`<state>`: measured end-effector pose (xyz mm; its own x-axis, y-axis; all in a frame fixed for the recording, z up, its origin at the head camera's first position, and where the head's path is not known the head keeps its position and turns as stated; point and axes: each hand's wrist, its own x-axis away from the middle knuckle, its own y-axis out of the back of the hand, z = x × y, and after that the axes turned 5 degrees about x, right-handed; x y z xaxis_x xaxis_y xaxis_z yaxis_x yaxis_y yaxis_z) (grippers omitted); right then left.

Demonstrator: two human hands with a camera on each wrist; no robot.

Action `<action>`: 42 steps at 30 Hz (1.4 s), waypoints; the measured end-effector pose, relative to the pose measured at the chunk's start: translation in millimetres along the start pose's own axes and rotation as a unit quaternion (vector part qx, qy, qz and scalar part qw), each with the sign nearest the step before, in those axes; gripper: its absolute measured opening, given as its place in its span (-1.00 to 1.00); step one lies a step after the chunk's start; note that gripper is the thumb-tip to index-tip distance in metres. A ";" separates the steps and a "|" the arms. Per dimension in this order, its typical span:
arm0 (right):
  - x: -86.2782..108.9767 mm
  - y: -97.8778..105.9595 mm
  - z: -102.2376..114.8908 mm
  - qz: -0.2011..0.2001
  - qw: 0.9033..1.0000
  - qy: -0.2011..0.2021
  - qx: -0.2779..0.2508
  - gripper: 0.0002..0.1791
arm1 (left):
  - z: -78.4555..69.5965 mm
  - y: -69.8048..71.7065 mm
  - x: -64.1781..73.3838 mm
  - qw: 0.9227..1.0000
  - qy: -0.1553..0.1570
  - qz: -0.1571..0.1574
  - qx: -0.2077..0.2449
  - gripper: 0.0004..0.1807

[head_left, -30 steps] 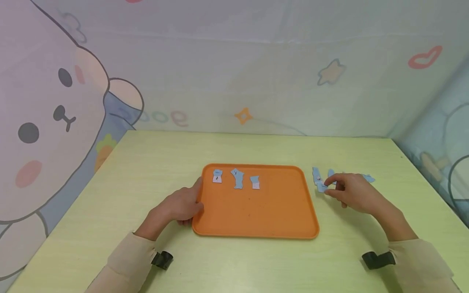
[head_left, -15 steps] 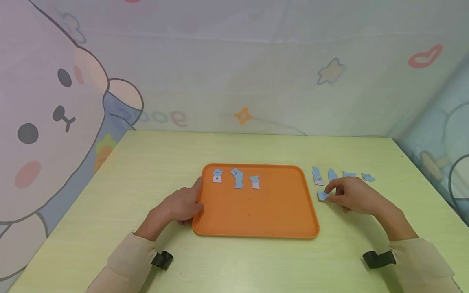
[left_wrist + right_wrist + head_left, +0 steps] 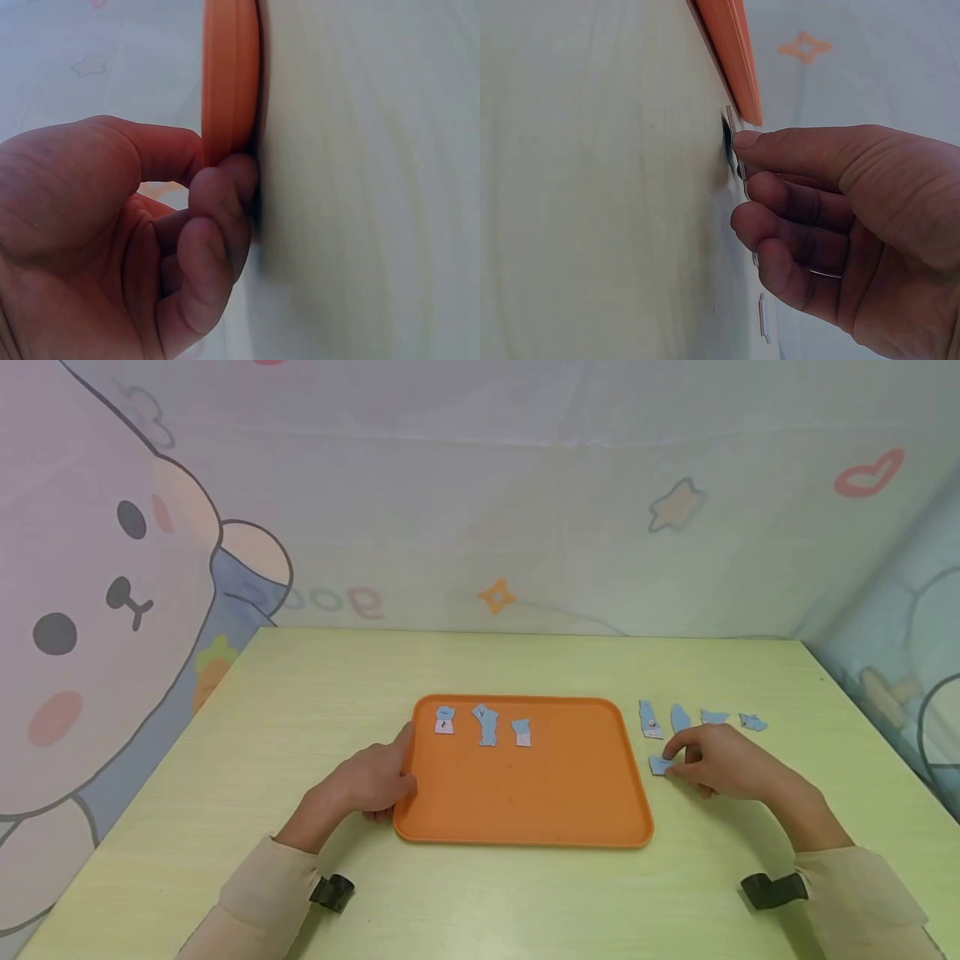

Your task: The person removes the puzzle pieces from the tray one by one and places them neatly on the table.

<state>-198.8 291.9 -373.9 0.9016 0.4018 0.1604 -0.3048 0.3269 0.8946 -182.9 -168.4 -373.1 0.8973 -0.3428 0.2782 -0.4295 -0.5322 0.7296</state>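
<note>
My left hand (image 3: 380, 779) grips the left rim of a shallow orange tray (image 3: 525, 810); in the left wrist view its thumb lies on the rim and curled fingers (image 3: 214, 225) sit beneath it. Just off the tray's right edge, my right hand (image 3: 723, 762) pinches a small light blue puzzle piece (image 3: 659, 766) between thumb and forefinger, close over the table. The right wrist view shows that thumb (image 3: 787, 148) on the piece, edge-on, with a dark shadow beside it. Part of the piece is hidden by the fingertips.
Three irregular pieces, including a tall blue one (image 3: 487, 727), lie along the tray's upper left. Several more, such as a narrow piece (image 3: 649, 720) and a small far-right piece (image 3: 752, 722), lie in a row on the table (image 3: 480, 902) beyond my right hand. A cartoon-printed cloth (image 3: 570, 510) hangs behind.
My right hand has drawn the pinched piece a little toward me, away from the narrow piece, and the row behind has come more into view. My left hand and the tray stay put.
</note>
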 end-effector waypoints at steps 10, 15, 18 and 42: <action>-0.4 -0.7 0.8 0.004 1.000 -0.005 0.000 -0.86 | 0.2 -0.5 -1.7 1.000 0.006 0.002 -0.004 -0.30; -0.4 0.3 2.0 0.006 1.000 -0.001 -0.005 -0.85 | 0.4 -0.5 -2.9 1.000 0.016 0.005 -0.007 -0.30; 1.1 3.1 2.3 0.007 1.000 -0.008 -0.013 -0.77 | 0.7 -0.5 -3.3 1.000 0.019 0.006 -0.007 -0.31; -3.0 15.6 19.0 -0.088 0.996 0.004 -0.010 -0.56 | -0.1 -0.1 -0.8 1.000 -0.001 0.002 0.003 -0.28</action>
<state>-200.3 279.5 -352.6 0.9392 0.3435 -0.0022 -0.1479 0.4102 0.8999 -183.6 -168.0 -373.3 0.8953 -0.3466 0.2798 -0.4336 -0.5347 0.7253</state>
